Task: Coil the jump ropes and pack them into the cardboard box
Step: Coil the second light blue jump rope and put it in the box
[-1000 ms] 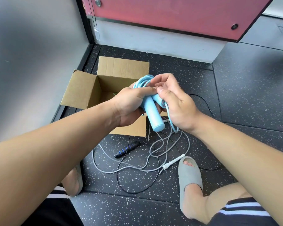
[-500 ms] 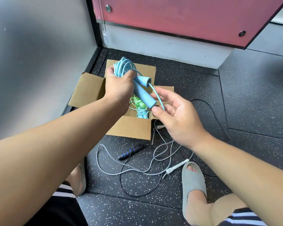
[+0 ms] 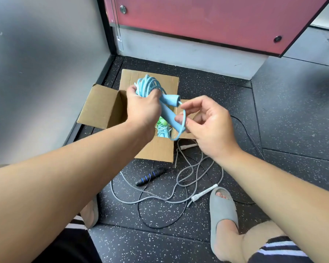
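Just above the open cardboard box (image 3: pixel 103 109), our left hand (image 3: pixel 142 109) gripped the coiled light-blue jump rope (image 3: pixel 148 88), fingers curled round the bundle of cord while its two blue handles (image 3: pixel 169 100) jutted out toward the right. Our right hand (image 3: pixel 207 126) pinched a loose loop of the same cord between thumb and fingers, beside the lower handle. Inside the box, beneath the bundle, lay a green rope (image 3: pixel 162 121) and more pale-blue cord, partly hidden behind the left wrist. The box stood with its flaps spread on the dark speckled floor (image 3: pixel 283 114), close to the grey wall (image 3: pixel 46 63) on the left. Just in front of it a grey rope (image 3: pixel 179 180) sprawled uncoiled, one white handle (image 3: pixel 204 194) near the grey sandal (image 3: pixel 223 207) on our right foot, another by the box's near corner. A black handle (image 3: pixel 150 176) with blue rings lay among the loops, and a thin black cord (image 3: pixel 156 227) trailed around them. A red panel (image 3: pixel 198 19) ran above the far edge of the floor.
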